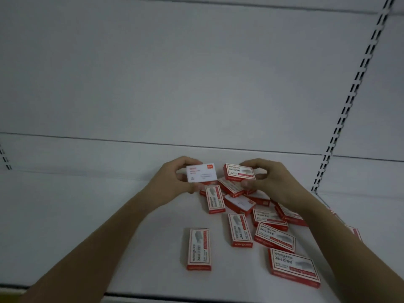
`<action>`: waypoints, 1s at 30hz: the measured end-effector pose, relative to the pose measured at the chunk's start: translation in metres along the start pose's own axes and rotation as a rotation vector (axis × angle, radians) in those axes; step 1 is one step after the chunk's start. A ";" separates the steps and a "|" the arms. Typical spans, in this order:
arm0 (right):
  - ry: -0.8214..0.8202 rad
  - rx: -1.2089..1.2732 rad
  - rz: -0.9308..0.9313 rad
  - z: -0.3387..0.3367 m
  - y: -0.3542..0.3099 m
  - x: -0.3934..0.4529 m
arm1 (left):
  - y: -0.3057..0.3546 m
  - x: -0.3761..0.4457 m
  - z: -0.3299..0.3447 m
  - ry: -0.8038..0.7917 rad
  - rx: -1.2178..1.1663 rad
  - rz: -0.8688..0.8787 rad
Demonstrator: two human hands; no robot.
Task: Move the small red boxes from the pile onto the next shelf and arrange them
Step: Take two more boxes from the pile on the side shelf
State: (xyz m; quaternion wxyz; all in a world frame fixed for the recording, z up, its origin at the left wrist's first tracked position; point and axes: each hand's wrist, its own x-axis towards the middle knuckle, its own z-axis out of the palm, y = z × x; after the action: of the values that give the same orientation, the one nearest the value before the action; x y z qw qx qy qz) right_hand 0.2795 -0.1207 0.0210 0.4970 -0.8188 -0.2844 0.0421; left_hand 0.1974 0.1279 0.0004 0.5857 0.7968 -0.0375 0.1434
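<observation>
Several small red-and-white boxes lie in a loose pile (251, 215) on the white shelf (87, 226), right of centre. My left hand (175, 180) pinches one box (202, 172) by its ends, its white back face turned toward me, raised above the far end of the pile. My right hand (269, 178) grips a second box (239, 172) with its red printed face showing, level with the first. The two held boxes sit side by side, a small gap between them. One box (199, 249) lies apart at the pile's front left.
A white back panel rises behind the shelf. A slotted upright (349, 101) runs down the right side and separates this bay from the neighbouring bay's shelf (371, 206). The shelf's front edge (175, 295) runs along the bottom of the view.
</observation>
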 end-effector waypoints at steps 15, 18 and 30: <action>0.464 0.106 0.216 -0.022 -0.021 -0.134 | 0.028 -0.021 0.043 -0.323 -0.129 0.086; 0.537 0.110 0.236 -0.045 -0.019 -0.163 | 0.049 -0.029 0.063 -0.359 -0.082 0.079; 0.564 0.064 0.248 -0.131 0.023 -0.321 | 0.103 -0.116 0.206 -0.347 -0.276 0.011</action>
State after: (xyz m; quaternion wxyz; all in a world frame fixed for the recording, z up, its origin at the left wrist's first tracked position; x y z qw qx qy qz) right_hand 0.0677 -0.3949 -0.0015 0.5728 -0.8106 -0.0316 -0.1176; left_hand 0.1010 -0.1115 0.0072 0.6731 0.7218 -0.1611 0.0008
